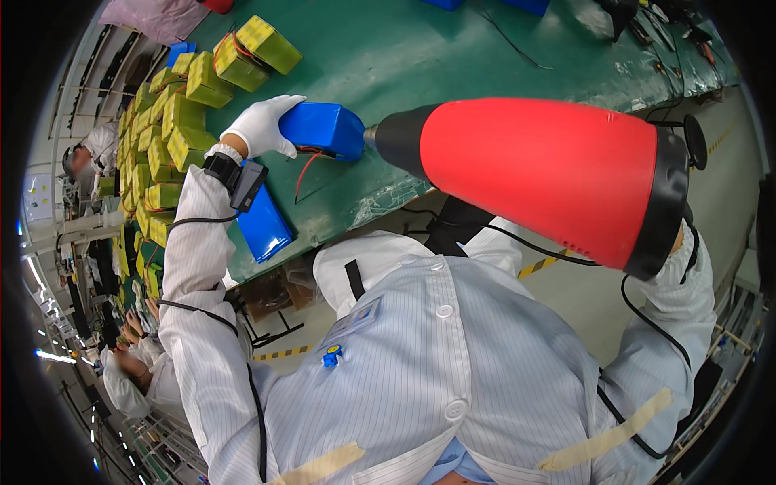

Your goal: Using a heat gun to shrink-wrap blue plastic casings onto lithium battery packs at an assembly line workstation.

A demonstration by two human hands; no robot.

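My left hand [263, 128], in a white glove, grips a block-shaped battery pack wrapped in shiny blue film [327, 129] over the green table. A thin red wire hangs from the pack's near side. From the right, a large red and black heat gun [541, 174] reaches across, its metal nozzle close to the pack's right end. My right hand [677, 241] is behind the gun's rear, with only a bit of skin by the cuff showing. It holds the gun up, though its fingers are hidden. A flat blue film sleeve [265, 225] lies below my left wrist.
Several yellow-green wrapped battery packs [184, 117] are massed on the left of the green table [380, 61]. Tools and cables [663, 40] lie at the far right. Black cables run along both my sleeves. Other people [133, 368] sit farther left.
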